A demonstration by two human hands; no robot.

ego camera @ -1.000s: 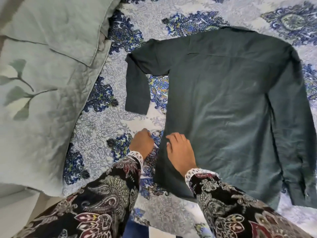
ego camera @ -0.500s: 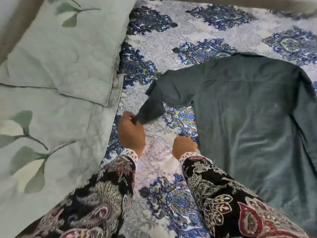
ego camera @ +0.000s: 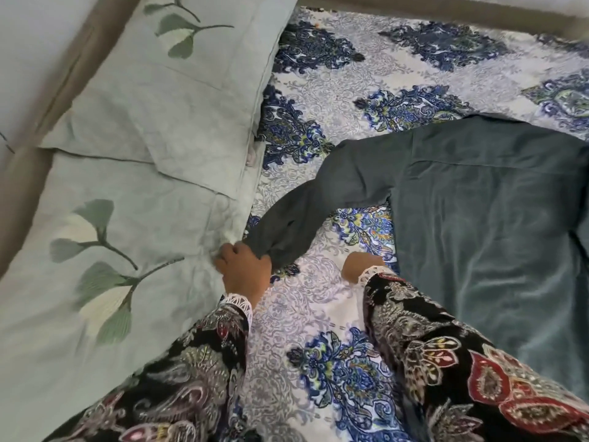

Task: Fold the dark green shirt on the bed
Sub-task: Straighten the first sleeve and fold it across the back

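Both arms wear long black fabric sleeves (ego camera: 446, 355) printed with paisley and floral motifs in red, cream, grey and yellow. Each cuff ends in a narrow white lace trim (ego camera: 239, 303).

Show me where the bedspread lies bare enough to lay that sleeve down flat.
Bare bedspread runs between the left hand and the shirt body, under the sleeve. More lies beyond the shirt toward the far bed edge. The pillows crowd the left, right beside the left hand.
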